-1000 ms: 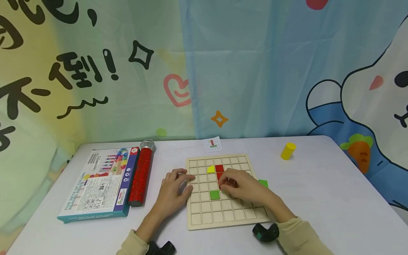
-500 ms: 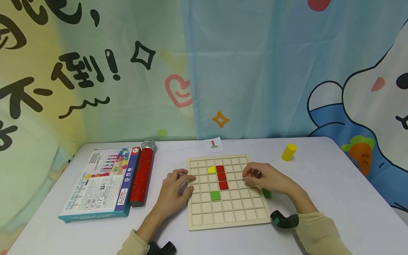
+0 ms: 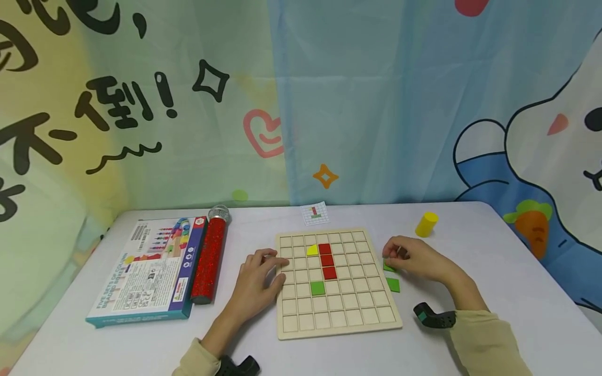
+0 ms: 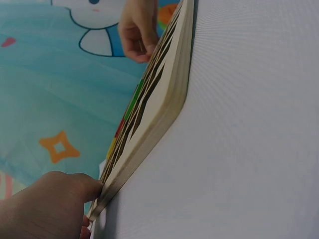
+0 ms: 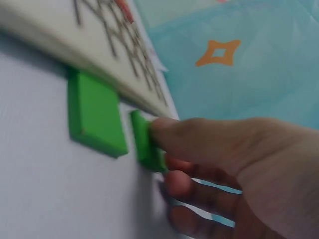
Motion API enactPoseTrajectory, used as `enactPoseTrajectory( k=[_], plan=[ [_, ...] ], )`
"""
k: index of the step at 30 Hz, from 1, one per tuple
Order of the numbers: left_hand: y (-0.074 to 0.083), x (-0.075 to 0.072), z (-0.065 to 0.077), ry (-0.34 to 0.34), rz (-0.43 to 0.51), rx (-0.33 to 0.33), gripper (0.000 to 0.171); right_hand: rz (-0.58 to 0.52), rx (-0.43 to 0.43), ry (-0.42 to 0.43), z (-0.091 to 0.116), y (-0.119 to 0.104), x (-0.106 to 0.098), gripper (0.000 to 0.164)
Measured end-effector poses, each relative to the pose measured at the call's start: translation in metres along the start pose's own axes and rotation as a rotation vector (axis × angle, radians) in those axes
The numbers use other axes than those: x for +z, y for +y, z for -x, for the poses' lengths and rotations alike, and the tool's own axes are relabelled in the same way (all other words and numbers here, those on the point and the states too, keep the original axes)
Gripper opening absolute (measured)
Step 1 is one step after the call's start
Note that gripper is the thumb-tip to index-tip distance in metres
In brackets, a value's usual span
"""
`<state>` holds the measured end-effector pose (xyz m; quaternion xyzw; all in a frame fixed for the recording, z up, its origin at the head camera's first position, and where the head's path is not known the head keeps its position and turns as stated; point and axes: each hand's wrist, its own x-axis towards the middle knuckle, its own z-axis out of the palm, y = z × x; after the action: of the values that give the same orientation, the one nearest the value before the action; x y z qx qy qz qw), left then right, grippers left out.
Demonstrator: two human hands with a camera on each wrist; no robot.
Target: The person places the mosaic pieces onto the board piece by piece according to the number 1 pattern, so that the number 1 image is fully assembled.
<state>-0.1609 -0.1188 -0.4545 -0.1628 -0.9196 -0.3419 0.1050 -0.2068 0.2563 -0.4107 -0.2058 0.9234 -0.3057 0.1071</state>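
Note:
A wooden grid board point(image 3: 348, 313) lies on the table with three red blocks point(image 3: 326, 260) in a column, one yellow block point(image 3: 312, 250) and one green block point(image 3: 317, 288) in its cells. At the board's left edge my left hand point(image 3: 256, 282) touches the rim with relaxed thumb and index finger. Beyond the right edge, my right hand point(image 3: 418, 257) pinches a second green block point(image 5: 146, 142) between thumb and fingers; it is tilted up on its side in the right wrist view. A third green block point(image 5: 97, 114) lies flat beside it, against the board.
Behind the board lies a small pattern card point(image 3: 314, 213). A yellow cylinder point(image 3: 426, 224) stands at the back right. To the left are a boxed set point(image 3: 146, 271) and a red glittery microphone point(image 3: 209, 256). A printed curtain point(image 3: 352, 104) hangs behind the table.
My right hand has moved right, from over the red blocks to the green blocks beyond the board's edge, uncovering the red column. The left hand has stayed at the board's left edge.

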Motion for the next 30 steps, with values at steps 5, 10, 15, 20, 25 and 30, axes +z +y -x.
enactPoseTrajectory(
  k=[5, 10, 15, 20, 25, 30],
  plan=[
    [0.0, 0.0, 0.0, -0.004, 0.003, 0.005, 0.026, 0.025, 0.025, 0.037, 0.003, 0.006, -0.002, 0.019],
    [0.0, 0.0, 0.0, 0.0, 0.001, 0.008, 0.026, -0.023, 0.043, -0.003, 0.007, 0.01, -0.006, 0.033],
    [-0.001, 0.0, -0.001, 0.001, -0.003, 0.01, 0.026, -0.014, 0.028, -0.016, 0.006, 0.013, -0.006, 0.034],
    [-0.001, 0.0, 0.0, -0.003, -0.001, 0.002, 0.026, 0.005, 0.018, -0.003, 0.005, 0.014, -0.004, 0.031],
    [-0.001, 0.0, 0.0, -0.002, -0.001, -0.004, 0.026, -0.004, 0.006, 0.018, 0.005, 0.015, -0.003, 0.029],
    [-0.001, 0.001, 0.0, 0.0, 0.0, -0.005, 0.026, -0.035, 0.001, 0.042, 0.004, 0.015, 0.0, 0.028]
  ],
)
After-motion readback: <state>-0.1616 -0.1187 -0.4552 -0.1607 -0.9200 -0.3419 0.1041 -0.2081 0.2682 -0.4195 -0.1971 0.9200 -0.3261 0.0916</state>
